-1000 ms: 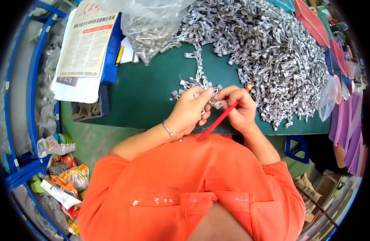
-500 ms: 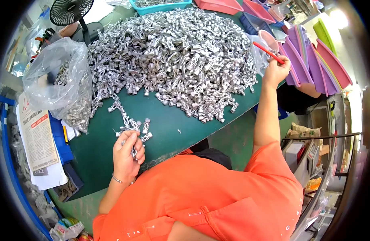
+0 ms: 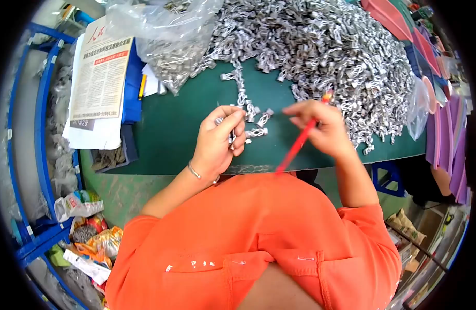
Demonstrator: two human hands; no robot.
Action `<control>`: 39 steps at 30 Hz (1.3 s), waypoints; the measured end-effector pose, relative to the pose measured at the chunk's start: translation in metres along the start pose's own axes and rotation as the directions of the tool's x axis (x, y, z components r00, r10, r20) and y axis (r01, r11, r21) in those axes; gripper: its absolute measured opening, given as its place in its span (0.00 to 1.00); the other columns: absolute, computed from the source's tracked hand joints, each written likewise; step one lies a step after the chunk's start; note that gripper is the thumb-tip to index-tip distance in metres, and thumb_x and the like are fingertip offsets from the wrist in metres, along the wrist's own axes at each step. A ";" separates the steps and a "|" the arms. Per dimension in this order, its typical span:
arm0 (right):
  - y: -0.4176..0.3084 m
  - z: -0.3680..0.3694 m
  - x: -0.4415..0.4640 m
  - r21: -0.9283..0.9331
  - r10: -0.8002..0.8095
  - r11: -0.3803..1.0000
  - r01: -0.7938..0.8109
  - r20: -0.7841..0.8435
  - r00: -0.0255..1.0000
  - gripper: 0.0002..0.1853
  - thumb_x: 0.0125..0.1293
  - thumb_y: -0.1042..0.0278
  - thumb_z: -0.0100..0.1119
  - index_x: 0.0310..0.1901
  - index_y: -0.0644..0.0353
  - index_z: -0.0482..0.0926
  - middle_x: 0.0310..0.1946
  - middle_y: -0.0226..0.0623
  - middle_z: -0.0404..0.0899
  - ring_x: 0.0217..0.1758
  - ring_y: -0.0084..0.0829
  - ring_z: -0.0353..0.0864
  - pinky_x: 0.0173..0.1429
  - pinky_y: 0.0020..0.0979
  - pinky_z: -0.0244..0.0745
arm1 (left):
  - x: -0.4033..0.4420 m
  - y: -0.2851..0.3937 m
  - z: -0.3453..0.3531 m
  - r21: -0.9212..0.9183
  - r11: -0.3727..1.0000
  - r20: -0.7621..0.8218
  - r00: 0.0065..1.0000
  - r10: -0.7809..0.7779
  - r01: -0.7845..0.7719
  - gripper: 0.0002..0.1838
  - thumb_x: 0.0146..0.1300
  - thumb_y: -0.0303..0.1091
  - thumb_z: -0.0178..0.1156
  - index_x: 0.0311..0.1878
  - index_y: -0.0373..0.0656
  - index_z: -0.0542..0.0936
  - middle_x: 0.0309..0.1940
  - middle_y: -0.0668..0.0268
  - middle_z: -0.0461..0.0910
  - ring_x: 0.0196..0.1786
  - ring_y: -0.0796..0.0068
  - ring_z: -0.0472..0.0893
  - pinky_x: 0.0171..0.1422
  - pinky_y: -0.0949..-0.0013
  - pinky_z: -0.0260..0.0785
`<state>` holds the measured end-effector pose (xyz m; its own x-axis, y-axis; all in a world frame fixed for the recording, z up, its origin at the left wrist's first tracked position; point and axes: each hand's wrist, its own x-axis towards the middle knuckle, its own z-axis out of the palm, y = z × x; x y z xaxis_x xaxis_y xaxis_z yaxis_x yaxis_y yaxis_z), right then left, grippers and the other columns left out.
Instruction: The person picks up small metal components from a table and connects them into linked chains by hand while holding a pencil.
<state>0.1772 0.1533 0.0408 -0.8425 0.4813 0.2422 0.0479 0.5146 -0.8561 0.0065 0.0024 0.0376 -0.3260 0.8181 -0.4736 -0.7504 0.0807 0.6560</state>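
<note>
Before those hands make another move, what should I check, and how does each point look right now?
1. Left hand gripping something: ok, a metal piece pokes from the fist.
2. Number of pieces in that fist: cannot tell, fingers cover them.
3. Red stick secure: ok, the right hand holds it.
4. Stick's lower end clear of the shirt: cannot tell, they meet in this view.
5. Table bare between pile and left hand: not ok, a trail of pieces lies there.
</note>
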 end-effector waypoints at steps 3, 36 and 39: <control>0.019 0.035 0.018 -0.287 -0.184 0.940 0.182 0.022 0.983 0.08 0.47 0.83 0.56 0.25 0.60 0.67 0.31 0.36 0.77 0.35 0.40 0.76 0.37 0.32 0.70 | -0.002 -0.001 -0.005 0.014 0.999 0.005 0.999 0.046 -0.046 0.05 0.61 0.30 0.53 0.37 0.38 0.70 0.20 0.68 0.68 0.15 0.82 0.65 0.15 0.79 0.56; -0.012 0.052 -0.004 0.454 -0.103 0.863 0.222 -0.271 0.957 0.17 0.49 0.85 0.63 0.30 0.60 0.61 0.37 0.47 0.74 0.39 0.32 0.76 0.41 0.28 0.74 | -0.004 -0.011 -0.005 0.239 0.948 0.171 0.970 0.172 -0.210 0.12 0.55 0.21 0.58 0.45 0.34 0.75 0.27 0.63 0.76 0.21 0.83 0.71 0.20 0.82 0.63; -0.019 0.052 0.000 0.384 -0.230 0.873 0.300 -0.218 0.949 0.17 0.49 0.85 0.62 0.30 0.60 0.62 0.35 0.48 0.75 0.37 0.31 0.76 0.41 0.29 0.73 | -0.003 -0.014 -0.007 -0.031 0.999 0.203 0.979 -0.005 0.012 0.14 0.61 0.27 0.53 0.50 0.34 0.72 0.34 0.59 0.77 0.23 0.78 0.74 0.20 0.79 0.66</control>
<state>0.1485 0.1064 0.0332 -0.6934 0.4925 0.5259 -0.4166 0.3215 -0.8503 0.0140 -0.0057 0.0258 -0.1988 0.9161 -0.3481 -0.7715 0.0728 0.6321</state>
